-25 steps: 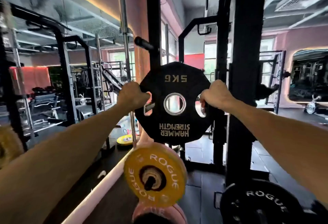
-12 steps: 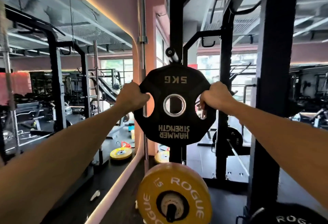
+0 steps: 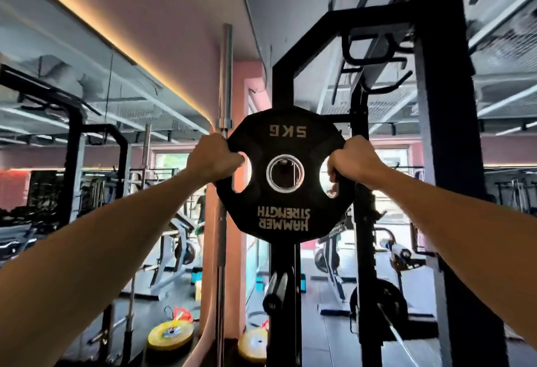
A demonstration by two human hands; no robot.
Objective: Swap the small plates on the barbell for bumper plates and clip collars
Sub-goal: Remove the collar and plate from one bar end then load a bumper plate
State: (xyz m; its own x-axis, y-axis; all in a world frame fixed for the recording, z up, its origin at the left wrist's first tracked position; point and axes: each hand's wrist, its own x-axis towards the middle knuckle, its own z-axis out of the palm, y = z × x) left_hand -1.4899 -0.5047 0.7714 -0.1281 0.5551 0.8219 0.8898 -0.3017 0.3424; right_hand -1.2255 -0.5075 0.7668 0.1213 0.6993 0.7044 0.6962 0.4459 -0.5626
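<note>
- Your left hand (image 3: 213,158) and right hand (image 3: 353,160) grip the small plate (image 3: 286,174) at frame centre, fingers (image 3: 236,160) curled through its side openings.
- The plate is black, upside-down, marked "5KG" and "HAMMER STRENGTH", held before the black rack upright (image 3: 283,76).

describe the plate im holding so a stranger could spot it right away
Look at the black rack upright in the middle. In front of it the left hand and right hand grip a black plate. Unlike the yellow plates on the floor, it reads 5KG upside down.
</note>
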